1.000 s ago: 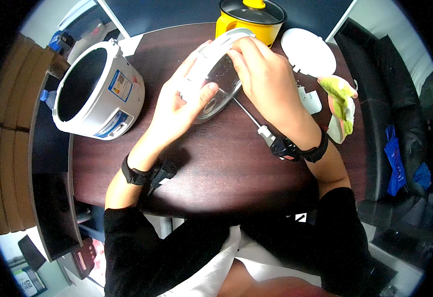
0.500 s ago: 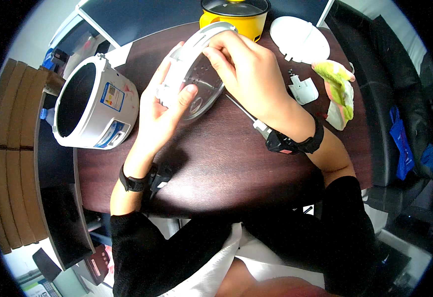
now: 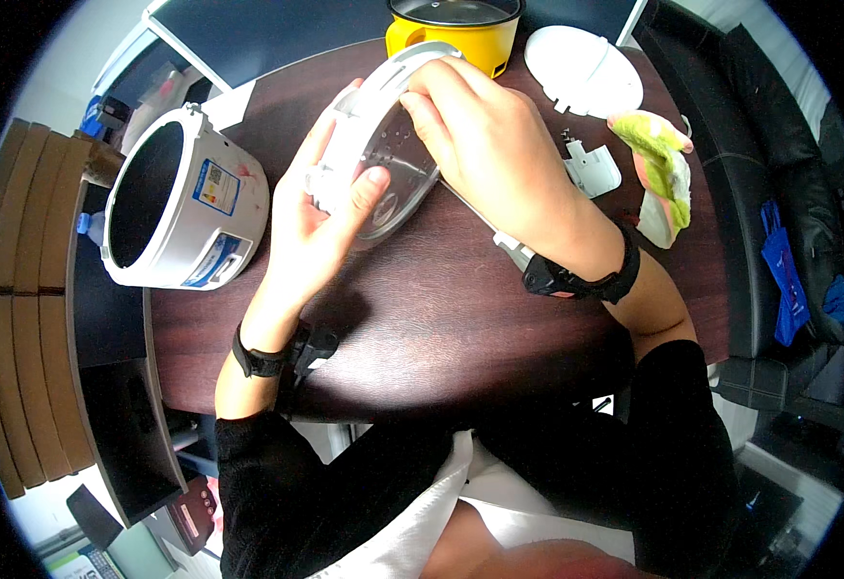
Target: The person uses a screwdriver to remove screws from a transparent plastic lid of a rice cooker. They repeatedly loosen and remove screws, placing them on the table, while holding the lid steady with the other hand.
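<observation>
My left hand [image 3: 318, 212] supports a round white lid assembly [image 3: 349, 145] from its left side, with the thumb over the near rim. The lid is tilted up on edge, and its shiny inner face shows small holes. On the far upper rim, my right hand [image 3: 494, 159] is closed, its fingers curled and pressed against the inside edge. Whatever lies under those fingertips is hidden. A thin rod [image 3: 467, 205] runs below the right hand toward the wrist device. To the left, a white rice cooker body [image 3: 234, 183] lies tilted, its dark opening facing left.
At the back stands a yellow pot [image 3: 484, 43] with a glass lid. Right of it lie a white oval cover [image 3: 576, 72], a small white plastic part [image 3: 594, 172] and a green-and-white cloth [image 3: 661, 183]. Stacked brown boxes [image 3: 26, 367] are at far left, a black sofa [image 3: 731, 145] at right.
My right hand has shifted very slightly along the rim, with its fingers still curled there. The lid and my left hand have hardly moved.
</observation>
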A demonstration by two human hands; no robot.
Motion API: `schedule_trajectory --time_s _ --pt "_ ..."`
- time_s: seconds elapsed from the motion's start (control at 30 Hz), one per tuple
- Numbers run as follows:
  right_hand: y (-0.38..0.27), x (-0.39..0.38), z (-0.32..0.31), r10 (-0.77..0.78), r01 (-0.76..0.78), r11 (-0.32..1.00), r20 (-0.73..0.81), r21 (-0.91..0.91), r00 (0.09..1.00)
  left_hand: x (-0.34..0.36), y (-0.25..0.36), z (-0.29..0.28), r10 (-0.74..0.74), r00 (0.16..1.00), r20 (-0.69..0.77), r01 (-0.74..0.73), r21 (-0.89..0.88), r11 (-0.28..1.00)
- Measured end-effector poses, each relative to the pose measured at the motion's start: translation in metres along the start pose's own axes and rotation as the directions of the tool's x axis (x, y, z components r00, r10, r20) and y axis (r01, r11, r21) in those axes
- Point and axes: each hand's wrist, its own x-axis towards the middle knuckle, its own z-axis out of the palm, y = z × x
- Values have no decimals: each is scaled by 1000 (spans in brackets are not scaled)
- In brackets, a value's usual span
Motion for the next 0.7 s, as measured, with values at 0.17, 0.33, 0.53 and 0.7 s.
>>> schedule_trajectory --time_s 0.17,0.33,0.53,0.7 --pt "1 2 -5 -23 24 999 44 -28 999 1 -1 0 -19 1000 -5 19 -46 999" --pt "3 3 -9 102 -104 990 29 94 994 3 -5 1 7 1000 -6 -7 -52 999" --pt "5 0 -9 144 -151 983 70 106 987 2 -1 3 10 1000 -9 -10 -15 1000" --pt "0 -1 -6 171 -179 975 72 129 983 1 -2 3 14 1000 -6 -14 -2 1000"
